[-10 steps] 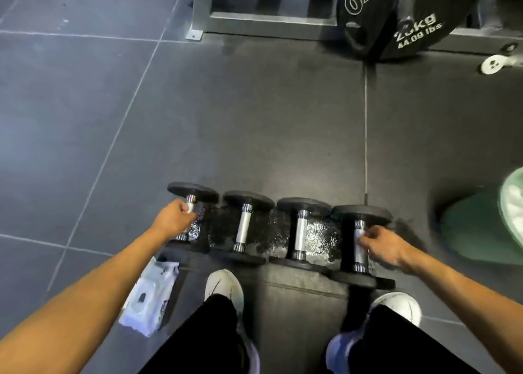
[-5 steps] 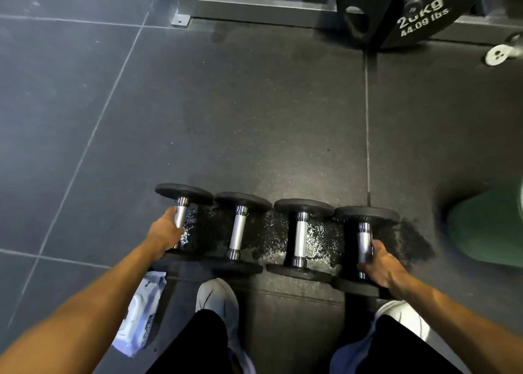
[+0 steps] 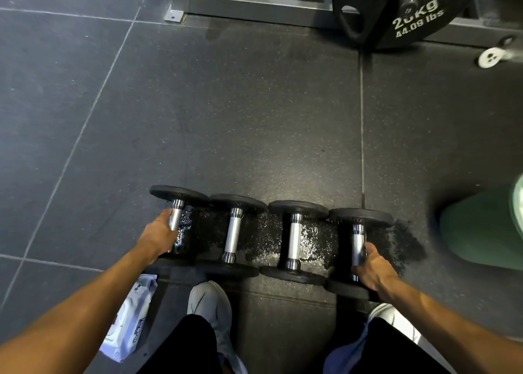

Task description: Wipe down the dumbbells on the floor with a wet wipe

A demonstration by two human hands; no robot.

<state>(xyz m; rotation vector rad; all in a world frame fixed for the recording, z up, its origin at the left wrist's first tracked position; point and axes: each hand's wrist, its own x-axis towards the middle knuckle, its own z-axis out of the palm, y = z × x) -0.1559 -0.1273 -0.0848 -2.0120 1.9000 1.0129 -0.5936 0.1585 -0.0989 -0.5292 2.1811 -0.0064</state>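
Though fingers (image 3: 370,249) curl half-hidden, L hand (image 3: 160,236) grips leftmost dumbbell (image 3: 178,193), R hand (image 3: 373,269) rightmost dumbbell (image 3: 359,215).

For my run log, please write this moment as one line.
left hand grips leftmost black steel-handled dumbbell | right hand grips rightmost black steel-handled dumbbell | white plastic wipe pack lies beside grey left shoe
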